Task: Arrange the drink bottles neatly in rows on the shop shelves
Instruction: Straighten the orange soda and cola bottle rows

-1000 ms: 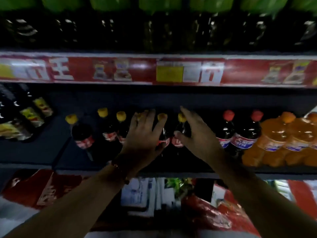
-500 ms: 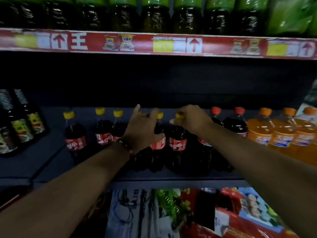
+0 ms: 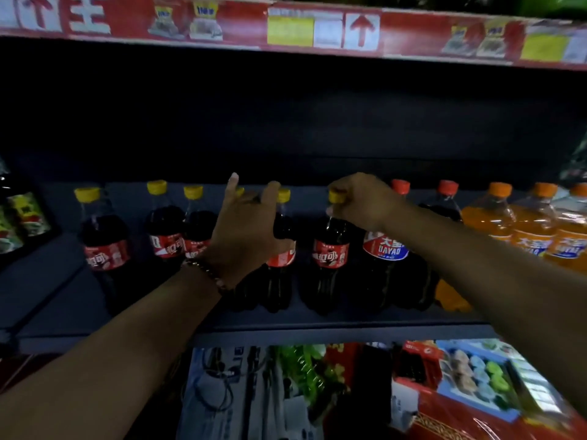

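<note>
Compared with half a second ago, our right hand (image 3: 365, 201) still pinches the yellow cap of a cola bottle (image 3: 328, 255) mid-shelf (image 3: 317, 328), while our left hand (image 3: 246, 230) grips another bottle mostly hidden behind it.

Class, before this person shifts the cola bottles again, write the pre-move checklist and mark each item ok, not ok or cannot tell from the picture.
1. Right hand grips the neck under the yellow cap of a cola bottle: ok.
2. Left hand has a firm hold on a bottle: cannot tell, its palm is hidden.
3. Gripped bottle upright: ok.
4. Yellow-capped bottles evenly spaced: not ok, the far-left bottle stands apart.
5. Red-capped bottle beside it leaves room: cannot tell.
6. Shelf front edge free: ok.
</note>
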